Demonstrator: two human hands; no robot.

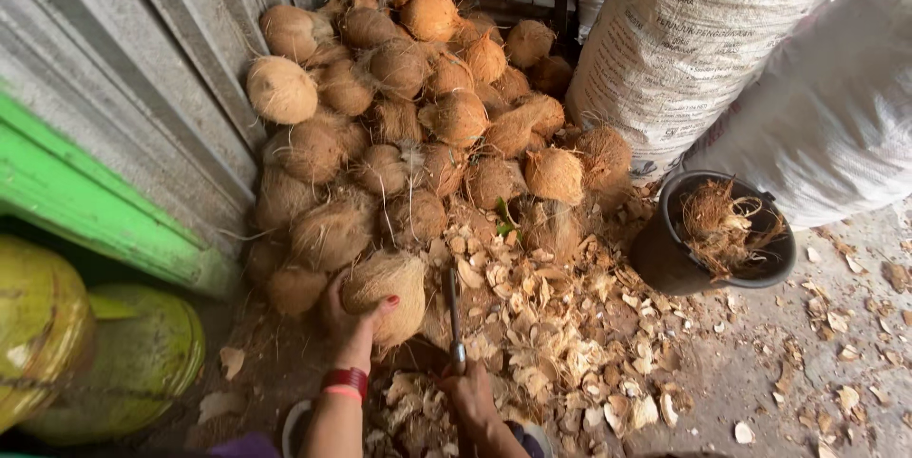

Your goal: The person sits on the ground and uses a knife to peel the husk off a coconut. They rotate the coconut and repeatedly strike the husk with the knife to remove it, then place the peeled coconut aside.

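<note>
Coconut (pixel 385 295) sits at the front foot of the husked coconut pile (pixel 408 106), my left hand (pixel 350 320) clasped around it. My right hand (pixel 470 391) grips a metal blade (pixel 454 315) just right of it. Shell chips (pixel 560 334) beside the pile suggest I'm some way along; I judge most nuts remain unworked.

two big white woven sacks stand at the upper right; the nearer sack (pixel 684 40) is bulging, upright, with dark print across its side; the second sack (pixel 836 106), plainer and smoother, leans just beside it, touching.
</note>
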